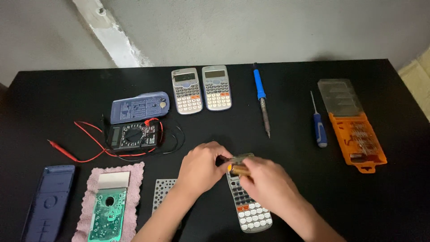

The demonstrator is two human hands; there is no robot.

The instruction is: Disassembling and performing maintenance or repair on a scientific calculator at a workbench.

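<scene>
A grey calculator (249, 210) lies face up on the black table (295, 175) near the front edge. My left hand (201, 166) rests at its top left corner, fingers curled on the upper edge. My right hand (264, 181) covers its upper part and grips a small tool with a yellow-orange handle (236, 169), held against the top of the calculator. The tool's tip is hidden between my hands.
Two grey calculators (202, 89) stand at the back, next to a blue cover (139, 107) and a black multimeter (132, 136) with red leads. A soldering iron (262, 98), a blue screwdriver (319, 127) and an orange bit case (354, 127) lie right. A green circuit board (107, 215) on cloth, a keypad sheet (163, 190) and a blue shell (48, 201) lie left.
</scene>
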